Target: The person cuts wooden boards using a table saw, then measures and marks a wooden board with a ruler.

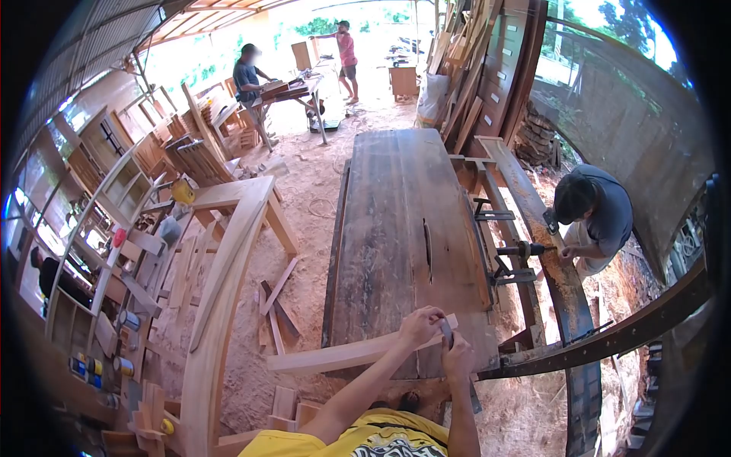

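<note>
Over the near end of the dark plank tabletop (381, 228), my two hands meet at the end of a pale wooden beam (335, 356). My right hand (458, 356) is closed around a thin grey tool (447, 333), whose exact kind I cannot make out. Below that hand a narrow dark strip shows, perhaps part of the same tool. My left hand (421, 327) rests at the beam's end with its fingers curled together close to the tool's upper end. What those fingers pinch, if anything, is hidden.
At right a person (598, 217) bends over a long timber beside clamps (512, 276) and a drill-like tool (525, 249). A pale wooden frame (228, 305) stands at left, with offcuts (279, 316) on the dusty floor. Two people work near a far table (293, 91).
</note>
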`<state>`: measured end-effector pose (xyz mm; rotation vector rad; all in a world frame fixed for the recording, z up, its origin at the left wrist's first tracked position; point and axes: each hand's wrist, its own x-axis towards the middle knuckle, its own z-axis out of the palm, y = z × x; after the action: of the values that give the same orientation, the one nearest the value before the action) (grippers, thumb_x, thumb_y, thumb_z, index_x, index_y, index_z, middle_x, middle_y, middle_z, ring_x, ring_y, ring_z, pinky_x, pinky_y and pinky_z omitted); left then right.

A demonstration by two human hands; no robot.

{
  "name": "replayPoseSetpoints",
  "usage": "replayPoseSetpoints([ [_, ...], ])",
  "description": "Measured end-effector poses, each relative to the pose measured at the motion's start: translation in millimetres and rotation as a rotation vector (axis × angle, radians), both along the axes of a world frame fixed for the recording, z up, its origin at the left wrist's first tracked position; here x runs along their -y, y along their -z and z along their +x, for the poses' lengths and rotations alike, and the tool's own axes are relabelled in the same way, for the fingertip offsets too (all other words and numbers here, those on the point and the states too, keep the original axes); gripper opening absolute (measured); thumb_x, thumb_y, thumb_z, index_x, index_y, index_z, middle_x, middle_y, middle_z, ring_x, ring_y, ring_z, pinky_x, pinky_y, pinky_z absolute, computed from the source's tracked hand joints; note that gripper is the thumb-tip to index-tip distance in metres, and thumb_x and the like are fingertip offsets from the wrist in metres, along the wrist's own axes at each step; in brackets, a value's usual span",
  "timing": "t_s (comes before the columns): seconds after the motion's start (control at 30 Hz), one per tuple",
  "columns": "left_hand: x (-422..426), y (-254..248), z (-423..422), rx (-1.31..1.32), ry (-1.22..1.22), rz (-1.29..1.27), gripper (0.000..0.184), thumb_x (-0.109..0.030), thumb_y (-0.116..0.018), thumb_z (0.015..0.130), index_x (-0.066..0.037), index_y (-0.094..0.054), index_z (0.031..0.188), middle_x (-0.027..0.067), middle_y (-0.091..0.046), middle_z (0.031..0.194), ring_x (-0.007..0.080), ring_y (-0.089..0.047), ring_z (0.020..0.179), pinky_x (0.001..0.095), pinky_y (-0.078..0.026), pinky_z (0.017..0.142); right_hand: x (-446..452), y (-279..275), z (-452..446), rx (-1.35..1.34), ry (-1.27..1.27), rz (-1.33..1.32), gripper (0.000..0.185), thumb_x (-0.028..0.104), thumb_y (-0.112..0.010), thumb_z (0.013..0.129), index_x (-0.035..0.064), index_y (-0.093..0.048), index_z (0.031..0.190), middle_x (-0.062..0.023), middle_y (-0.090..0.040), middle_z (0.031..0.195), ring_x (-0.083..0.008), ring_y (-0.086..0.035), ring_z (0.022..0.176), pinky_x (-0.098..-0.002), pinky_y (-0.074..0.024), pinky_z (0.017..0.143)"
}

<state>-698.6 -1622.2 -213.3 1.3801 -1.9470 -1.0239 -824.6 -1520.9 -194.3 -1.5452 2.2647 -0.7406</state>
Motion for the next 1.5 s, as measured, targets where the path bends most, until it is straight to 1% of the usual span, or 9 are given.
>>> replayPoseSetpoints([
  [0.03,0,0,0,-0.003,0.0,0.001,0.02,-0.031,-0.07,0.091,-0.018,-0.074,0.106,0.0021,-0.073,0.109,0.0237,-0.072,0.1,0.0405,-0.056,0.084,-1,-1,0,0.02,0.005,-0.011,0.026,0.029,-0.065,0.095,0.0082,-0.069,0.111,-0.0235,-0.072,0.096,-0.046,-0.069,0.091,-0.0554,-0.0536,0.078],
  [0.23,-1,-2,0,0.021,0.007,-0.006,0.022,-0.031,-0.069,0.091,-0.017,-0.074,0.107,0.0024,-0.073,0.11,0.0242,-0.072,0.099,0.0404,-0.056,0.084,0,-1,0,0.026,0.005,-0.002,0.026,0.029,-0.065,0.095,0.0079,-0.07,0.111,-0.0241,-0.072,0.093,-0.0464,-0.069,0.089,-0.0555,-0.0537,0.077],
  [0.37,-2,-8,0,0.011,0.007,0.002,0.022,-0.031,-0.069,0.091,-0.017,-0.074,0.107,0.0027,-0.073,0.11,0.0244,-0.072,0.099,0.0402,-0.056,0.084,0,2,-1,0.025,0.008,-0.018,0.026,0.029,-0.066,0.095,0.0081,-0.07,0.11,-0.0243,-0.072,0.093,-0.0462,-0.069,0.089,-0.0552,-0.0541,0.077],
  [0.57,-3,-9,0,0.027,0.016,0.007,0.022,-0.03,-0.069,0.091,-0.016,-0.074,0.107,0.0038,-0.073,0.111,0.0253,-0.072,0.099,0.0402,-0.056,0.084,0,-1,0,-0.001,0.013,0.041,0.024,0.028,-0.065,0.095,0.0078,-0.069,0.108,-0.0232,-0.072,0.096,-0.0446,-0.07,0.09,-0.0545,-0.0548,0.077],
  [0.63,-4,-10,-1,0.036,0.007,0.002,0.022,-0.03,-0.068,0.092,-0.016,-0.073,0.107,0.0046,-0.072,0.111,0.0262,-0.072,0.1,0.0412,-0.056,0.085,-1,0,0,0.012,0.01,-0.006,0.028,0.03,-0.066,0.094,0.0098,-0.07,0.112,-0.0239,-0.072,0.092,-0.0464,-0.069,0.088,-0.055,-0.0542,0.077],
  [0.73,-6,-2,-4,0.022,-0.022,-0.027,0.022,-0.031,-0.071,0.091,-0.016,-0.075,0.107,0.0031,-0.073,0.112,0.0248,-0.073,0.1,0.0401,-0.056,0.084,-1,7,-1,0.016,0.017,-0.011,0.027,0.03,-0.066,0.094,0.0095,-0.07,0.112,-0.0242,-0.072,0.092,-0.0463,-0.069,0.088,-0.0554,-0.0538,0.077],
  [1.13,-2,-3,-1,0.025,0.008,0.016,0.02,-0.029,-0.071,0.091,-0.016,-0.076,0.105,0.004,-0.074,0.109,0.0245,-0.073,0.1,0.0401,-0.056,0.084,-1,4,0,0.022,0.013,-0.006,0.028,0.028,-0.066,0.094,0.0067,-0.07,0.112,-0.025,-0.072,0.093,-0.0463,-0.069,0.089,-0.0551,-0.0537,0.077],
  [1.47,-3,-3,-2,0.023,0.008,-0.016,0.02,-0.029,-0.071,0.092,-0.014,-0.075,0.104,0.0055,-0.074,0.107,0.0251,-0.072,0.098,0.0399,-0.056,0.083,0,4,0,0.021,0.02,0.001,0.029,0.029,-0.066,0.094,0.007,-0.07,0.112,-0.0245,-0.072,0.093,-0.0458,-0.069,0.088,-0.0546,-0.0541,0.077],
  [1.5,-3,-3,-2,0.022,0.006,-0.012,0.021,-0.03,-0.069,0.092,-0.014,-0.075,0.104,0.0051,-0.073,0.107,0.0257,-0.072,0.098,0.0406,-0.055,0.084,-1,2,0,0.011,0.021,0.015,0.028,0.03,-0.066,0.095,0.0086,-0.07,0.112,-0.0234,-0.072,0.094,-0.045,-0.07,0.09,-0.0545,-0.0546,0.077],
])
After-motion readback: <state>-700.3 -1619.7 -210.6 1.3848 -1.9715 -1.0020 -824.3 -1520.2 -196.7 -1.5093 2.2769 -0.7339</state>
